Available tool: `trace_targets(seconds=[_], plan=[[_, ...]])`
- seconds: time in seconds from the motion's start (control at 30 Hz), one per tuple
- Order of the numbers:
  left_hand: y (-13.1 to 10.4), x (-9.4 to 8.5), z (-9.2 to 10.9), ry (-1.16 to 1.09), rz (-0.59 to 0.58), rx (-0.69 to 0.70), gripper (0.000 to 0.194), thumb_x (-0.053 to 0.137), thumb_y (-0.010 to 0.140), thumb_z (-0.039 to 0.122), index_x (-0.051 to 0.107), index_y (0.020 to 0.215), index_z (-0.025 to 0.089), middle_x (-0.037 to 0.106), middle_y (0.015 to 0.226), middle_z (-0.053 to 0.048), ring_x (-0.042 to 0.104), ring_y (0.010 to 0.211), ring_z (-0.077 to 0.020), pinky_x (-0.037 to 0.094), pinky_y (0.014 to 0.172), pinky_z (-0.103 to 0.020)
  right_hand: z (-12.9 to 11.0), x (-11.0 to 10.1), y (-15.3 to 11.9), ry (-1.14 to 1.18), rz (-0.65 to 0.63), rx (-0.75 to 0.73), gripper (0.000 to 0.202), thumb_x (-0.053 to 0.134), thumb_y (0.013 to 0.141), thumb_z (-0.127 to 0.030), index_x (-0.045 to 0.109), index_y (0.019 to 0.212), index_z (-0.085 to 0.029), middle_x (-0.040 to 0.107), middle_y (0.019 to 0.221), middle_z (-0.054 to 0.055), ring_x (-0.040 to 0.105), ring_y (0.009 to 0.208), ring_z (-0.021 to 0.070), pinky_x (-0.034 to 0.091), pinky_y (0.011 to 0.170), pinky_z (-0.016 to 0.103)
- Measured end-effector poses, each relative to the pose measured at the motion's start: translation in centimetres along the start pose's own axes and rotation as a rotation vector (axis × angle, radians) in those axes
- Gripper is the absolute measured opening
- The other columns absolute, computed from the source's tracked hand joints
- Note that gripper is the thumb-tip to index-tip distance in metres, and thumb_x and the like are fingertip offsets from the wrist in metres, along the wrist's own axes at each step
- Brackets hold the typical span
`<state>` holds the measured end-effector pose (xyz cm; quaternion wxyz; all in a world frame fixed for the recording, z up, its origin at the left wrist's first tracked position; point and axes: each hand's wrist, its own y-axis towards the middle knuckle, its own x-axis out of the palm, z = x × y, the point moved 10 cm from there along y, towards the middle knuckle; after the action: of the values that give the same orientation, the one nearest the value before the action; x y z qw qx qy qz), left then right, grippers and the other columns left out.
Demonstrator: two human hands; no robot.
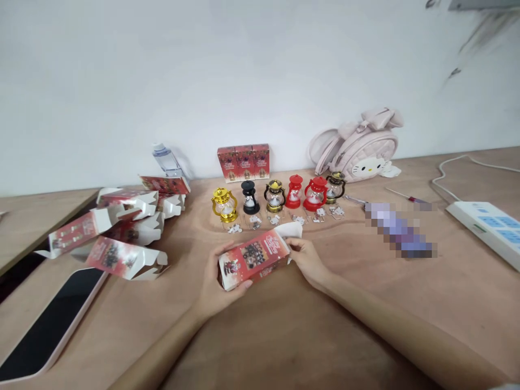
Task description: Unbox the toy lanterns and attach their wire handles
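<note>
A red and white Christmas gift box [255, 255] lies tilted between my hands, its right end open with a white flap [290, 231] sticking up. My left hand [219, 281] is wrapped around the left end, thumb along the near edge. At the open end, my right hand [306, 260] pinches the cardboard; its fingertips are partly hidden by the flap. Behind the box stand small lanterns in a row: a gold one [225, 206], a black one [250, 197], bronze-coloured ones [275, 196] and red ones [315, 194]. Small metal and white pieces [255, 220] lie before them.
Several opened red boxes [117, 257] pile up at left, near a phone [52, 319] and a clear bottle [166, 161]. Three closed boxes [244, 163] stand against the wall. A pink bag [365, 149], a screwdriver [412, 199], a blurred item [400, 230] and a power strip [487, 222] are at right.
</note>
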<state>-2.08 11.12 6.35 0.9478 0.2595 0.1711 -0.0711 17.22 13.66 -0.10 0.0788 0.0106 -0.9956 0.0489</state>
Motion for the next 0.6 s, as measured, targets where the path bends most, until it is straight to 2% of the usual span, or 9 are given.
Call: trace_targets(seconds=[0.1, 0.17, 0.2, 0.3, 0.4, 0.5, 0.6], plan=[[-1.0, -1.1, 0.8, 0.120, 0.082, 0.073, 0.063, 0.073, 0.070, 0.033, 0.041, 0.124, 0.022, 0.059, 0.110, -0.009, 0.064, 0.095, -0.0235, 0.055, 0.078, -0.036, -2.0, -1.4, -0.3, -0.114, 0.094, -0.089, 0.024, 0.070, 0.064, -0.043, 0.071, 0.064, -0.019, 0.065, 0.084, 0.005, 0.058, 0.082, 0.0185, 0.047, 0.073, 0.031], [-1.6, -2.5, 0.8, 0.180, 0.142, 0.098, 0.063, 0.071, 0.071, 0.040, 0.043, 0.124, 0.021, 0.058, 0.106, -0.008, 0.063, 0.089, -0.0226, 0.055, 0.072, -0.035, -4.6, -3.6, -0.5, -0.185, 0.217, -0.201, 0.028, 0.072, 0.064, -0.046, 0.071, 0.064, -0.018, 0.062, 0.102, 0.008, 0.058, 0.098, 0.0216, 0.048, 0.084, 0.036], [-1.7, -3.2, 0.7, 0.203, 0.168, 0.103, 0.062, 0.069, 0.072, 0.044, 0.044, 0.123, 0.020, 0.057, 0.105, -0.008, 0.063, 0.087, -0.0225, 0.055, 0.071, -0.035, -5.8, -4.7, -0.7, -0.186, 0.262, -0.242, 0.030, 0.073, 0.064, -0.048, 0.071, 0.065, -0.018, 0.061, 0.106, 0.008, 0.058, 0.100, 0.0220, 0.048, 0.086, 0.037], [-1.8, -5.0, 0.0, 0.250, 0.253, 0.075, 0.061, 0.066, 0.075, 0.047, 0.043, 0.125, 0.020, 0.055, 0.103, -0.008, 0.062, 0.084, -0.0213, 0.055, 0.067, -0.034, -9.4, -8.0, -1.5, -0.142, 0.327, -0.333, 0.034, 0.072, 0.067, -0.051, 0.069, 0.074, -0.018, 0.064, 0.095, 0.006, 0.063, 0.083, 0.0182, 0.054, 0.077, 0.038], [-1.4, -5.5, 0.1, 0.243, 0.313, 0.060, 0.075, 0.074, 0.070, 0.040, 0.035, 0.131, 0.023, 0.055, 0.106, -0.007, 0.063, 0.086, -0.0210, 0.056, 0.068, -0.034, -13.9, -10.6, -3.8, -0.322, 0.476, -0.528, 0.028, 0.068, 0.075, -0.047, 0.067, 0.079, -0.019, 0.066, 0.086, 0.003, 0.063, 0.075, 0.0160, 0.056, 0.071, 0.034], [-0.8, -5.4, 1.8, 0.230, 0.352, 0.122, 0.087, 0.080, 0.064, 0.034, 0.029, 0.133, 0.025, 0.055, 0.117, -0.010, 0.061, 0.102, -0.0250, 0.056, 0.079, -0.039, -16.6, -10.4, -5.5, -0.625, 0.522, -0.639, 0.023, 0.063, 0.080, -0.043, 0.067, 0.077, -0.020, 0.067, 0.087, 0.004, 0.064, 0.076, 0.0178, 0.054, 0.067, 0.033], [-0.7, -5.9, 4.6, 0.309, 0.418, 0.263, 0.075, 0.080, 0.064, 0.037, 0.039, 0.125, 0.023, 0.054, 0.118, -0.011, 0.060, 0.102, -0.0262, 0.055, 0.081, -0.042, -16.6, -8.8, -5.6, -0.858, 0.430, -0.674, 0.022, 0.059, 0.085, -0.039, 0.067, 0.075, -0.021, 0.068, 0.088, 0.005, 0.064, 0.082, 0.0195, 0.053, 0.065, 0.031]])
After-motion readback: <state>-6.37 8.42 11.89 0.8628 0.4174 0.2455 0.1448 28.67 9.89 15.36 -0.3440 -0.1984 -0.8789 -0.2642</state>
